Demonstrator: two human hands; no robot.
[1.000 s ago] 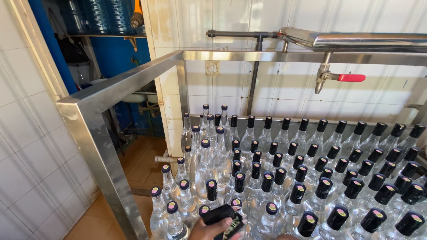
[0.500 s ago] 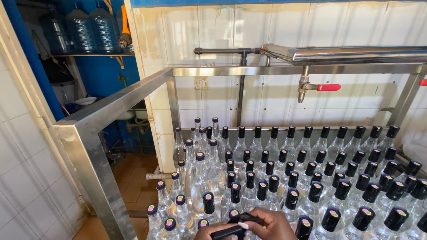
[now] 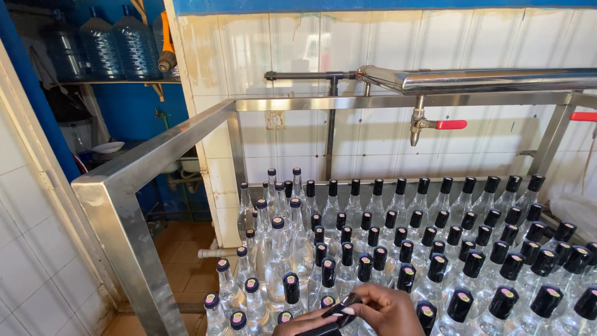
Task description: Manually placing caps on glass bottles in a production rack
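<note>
Head view: two hands meet at the bottom edge, right hand (image 3: 385, 308) and left hand (image 3: 305, 322) together pinched on a black cap sleeve (image 3: 341, 308), just above the capped clear bottles (image 3: 398, 249) crowding the steel-framed bench (image 3: 155, 162).

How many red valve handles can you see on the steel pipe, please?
2. One red handle sits on the tap under the pipe, centre right; the other pokes in at the right edge, partly cut off. More may lie out of frame.
</note>
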